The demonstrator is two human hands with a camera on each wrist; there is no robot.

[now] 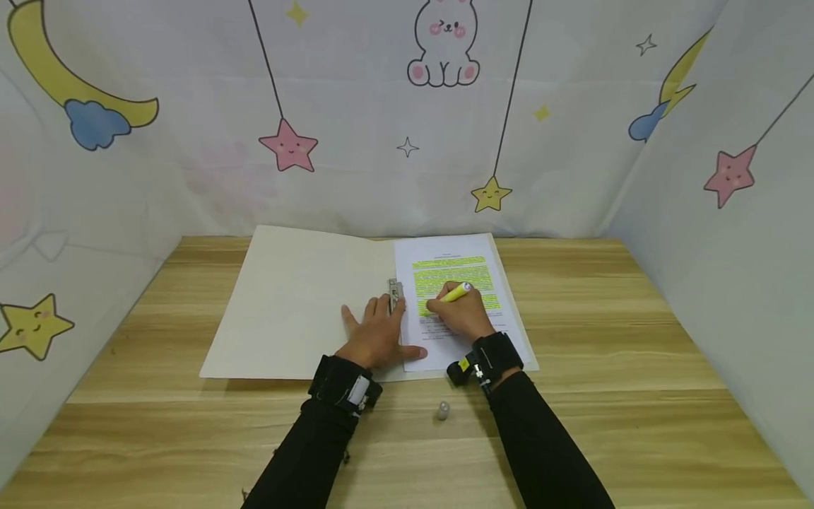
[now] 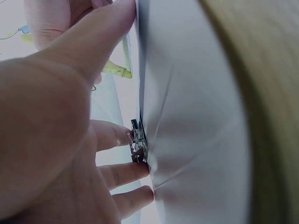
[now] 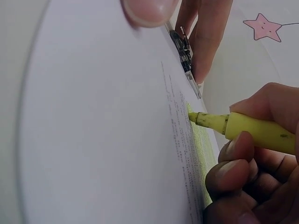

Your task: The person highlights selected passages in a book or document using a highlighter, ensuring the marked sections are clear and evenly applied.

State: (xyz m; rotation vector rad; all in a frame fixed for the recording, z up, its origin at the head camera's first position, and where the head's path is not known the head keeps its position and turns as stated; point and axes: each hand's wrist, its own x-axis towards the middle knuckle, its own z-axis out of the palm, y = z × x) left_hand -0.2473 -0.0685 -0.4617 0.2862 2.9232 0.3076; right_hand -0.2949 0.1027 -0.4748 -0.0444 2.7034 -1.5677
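My right hand (image 1: 467, 314) pinches a yellow highlighter (image 3: 254, 130), its tip on the printed sheet (image 1: 439, 346) near the left end of a highlighted line. Yellow bands cover the upper text; the lines beneath are unmarked. The sheet lies in the right half of an open white folder (image 1: 292, 304). My left hand (image 1: 375, 336) rests with spread, straight fingers across the folder's middle, thumb on the sheet's lower left. Beside its fingertips is the folder's metal clip (image 2: 137, 142), at the left edge of the sheet.
A small greyish, shiny round object (image 1: 443, 410) sits on the wooden table (image 1: 636, 396) in front of the folder, between my forearms. White cloth walls (image 1: 356, 191) printed with stars and a moon enclose the back and both sides.
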